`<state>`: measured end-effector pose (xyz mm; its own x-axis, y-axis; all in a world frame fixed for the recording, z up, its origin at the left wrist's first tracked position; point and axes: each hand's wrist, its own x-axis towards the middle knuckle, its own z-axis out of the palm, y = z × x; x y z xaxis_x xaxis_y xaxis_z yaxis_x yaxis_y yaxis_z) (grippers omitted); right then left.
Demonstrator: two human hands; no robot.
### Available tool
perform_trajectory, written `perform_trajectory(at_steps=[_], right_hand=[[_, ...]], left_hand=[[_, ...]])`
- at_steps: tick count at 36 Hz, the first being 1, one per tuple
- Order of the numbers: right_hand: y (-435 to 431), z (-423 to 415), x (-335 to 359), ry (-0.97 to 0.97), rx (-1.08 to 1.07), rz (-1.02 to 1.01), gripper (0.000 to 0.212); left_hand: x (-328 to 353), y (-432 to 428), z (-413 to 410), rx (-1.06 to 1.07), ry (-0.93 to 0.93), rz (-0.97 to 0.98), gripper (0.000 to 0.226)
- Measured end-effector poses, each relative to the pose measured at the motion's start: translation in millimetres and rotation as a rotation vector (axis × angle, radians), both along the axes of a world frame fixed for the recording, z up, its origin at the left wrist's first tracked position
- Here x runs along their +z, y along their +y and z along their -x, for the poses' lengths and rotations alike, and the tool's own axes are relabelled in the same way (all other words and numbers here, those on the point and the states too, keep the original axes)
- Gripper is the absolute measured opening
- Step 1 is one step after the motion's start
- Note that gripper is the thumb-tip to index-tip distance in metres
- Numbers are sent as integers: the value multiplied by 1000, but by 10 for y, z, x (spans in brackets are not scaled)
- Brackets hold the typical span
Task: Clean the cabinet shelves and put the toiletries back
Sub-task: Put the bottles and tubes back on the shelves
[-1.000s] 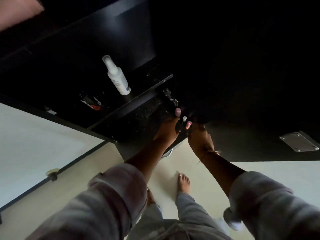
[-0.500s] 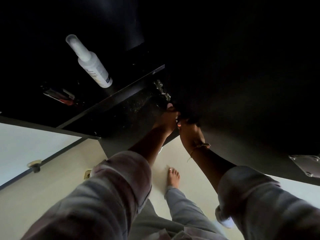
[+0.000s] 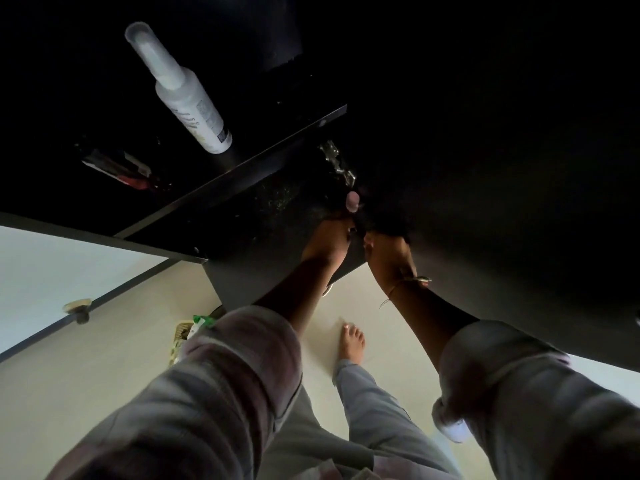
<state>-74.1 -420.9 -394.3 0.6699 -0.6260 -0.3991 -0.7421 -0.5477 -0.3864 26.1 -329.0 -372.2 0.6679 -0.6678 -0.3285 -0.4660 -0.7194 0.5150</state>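
The job looks part done: a white spray bottle already stands on the upper shelf of the dark cabinet, with a flat red-and-dark packet lying just down-left of the spray bottle on the same shelf; the shelf below the spray bottle shows pale specks, so I judge it may want more wiping; down-right of the spray bottle, past the metal hinge, both hands reach into that lower compartment; the left hand has its fingers curled round a small pink-capped bottle, whose cap pokes up above them; the right hand sits close beside it, its fingers lost in shadow, so I cannot tell their grip; what else that compartment holds is too dark to see.
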Motion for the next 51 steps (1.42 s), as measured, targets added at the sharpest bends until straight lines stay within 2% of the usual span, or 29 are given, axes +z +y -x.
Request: perform_trajectory(at_steps=[6, 8, 16, 19, 22, 29, 31, 40, 44, 47, 51], right_hand=[[144, 12, 154, -226, -9, -97, 22], [231, -7, 345, -291, -51, -108, 12], [501, -10, 933, -473, -86, -145, 9], [556, -33, 1206, -544, -81, -114, 12], [592, -65, 1531, -627, -71, -167, 11], [672, -240, 2345, -843, -44, -207, 15], [696, -293, 2629, -906, -47, -228, 12], [722, -472, 3675, -1226, 49, -351, 24], [725, -537, 4081, -1299, 160, -283, 24], [722, -613, 4434, -1345, 208, -169, 10], [703, -705, 4986, -1430, 254, -64, 20]], left_hand=[[130, 329, 39, 73, -42, 66, 22], [190, 440, 65, 116, -64, 128, 24], [709, 852, 180, 276, -111, 347, 29], [1025, 970, 204, 305, -109, 434, 29], [1390, 1048, 201, 304, -136, 524, 29], [2326, 1116, 138, 271, -252, 787, 14], [2594, 1122, 110, 276, -257, 826, 15], [3680, 1240, 57, 278, -342, 1069, 26], [4090, 1306, 52, 254, -332, 1179, 27], [4427, 1332, -6, 223, -392, 1253, 28], [4911, 1363, -157, 188, -552, 1306, 29]])
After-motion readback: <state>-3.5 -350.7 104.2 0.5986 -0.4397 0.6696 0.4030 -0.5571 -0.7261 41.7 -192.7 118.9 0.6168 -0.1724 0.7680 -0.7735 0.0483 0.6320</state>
